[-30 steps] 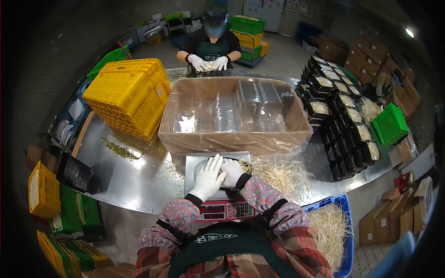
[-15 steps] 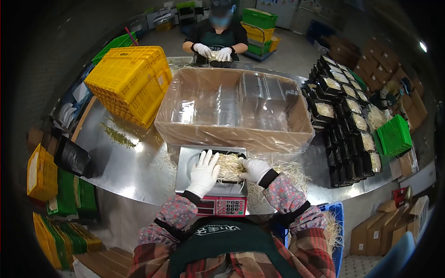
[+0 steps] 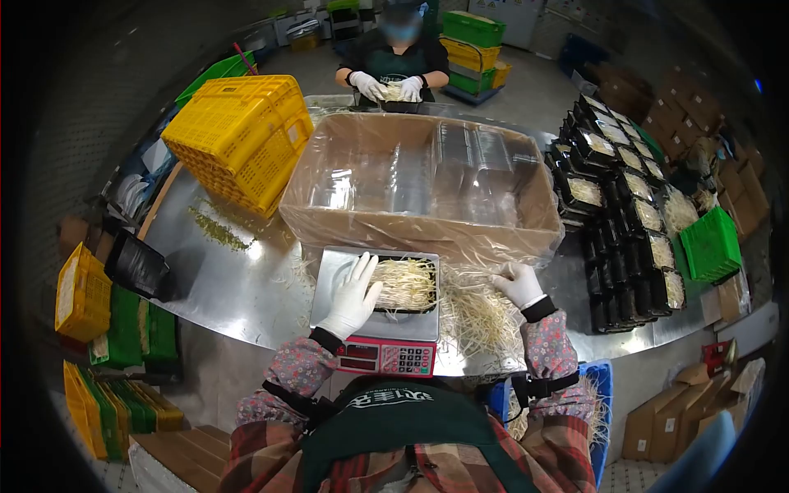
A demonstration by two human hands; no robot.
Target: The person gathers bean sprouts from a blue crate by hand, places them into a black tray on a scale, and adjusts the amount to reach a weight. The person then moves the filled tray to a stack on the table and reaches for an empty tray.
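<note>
A black tray of bean sprouts (image 3: 407, 284) rests on the metal plate of a red digital scale (image 3: 388, 358) in front of me. My left hand (image 3: 352, 302), in a white glove, lies open along the tray's left side, fingers stretched out. Over to the right, my gloved right hand (image 3: 519, 286) is at the upper right edge of a loose heap of bean sprouts (image 3: 477, 316). Its fingers are curled together, and whatever they may hold is hidden.
A plastic-lined carton (image 3: 411, 226) of clear lids stands behind the scale. Yellow crates (image 3: 238, 140) are at its left, stacked black sprout trays (image 3: 629, 246) at its right. Across the table a co-worker (image 3: 399, 66) handles another tray. A blue crate (image 3: 604, 411) sits below me.
My right hand has left the tray and moved right to the loose sprouts. My left hand has shifted slightly from the sprouts to the tray's left edge. The view has tilted a little.
</note>
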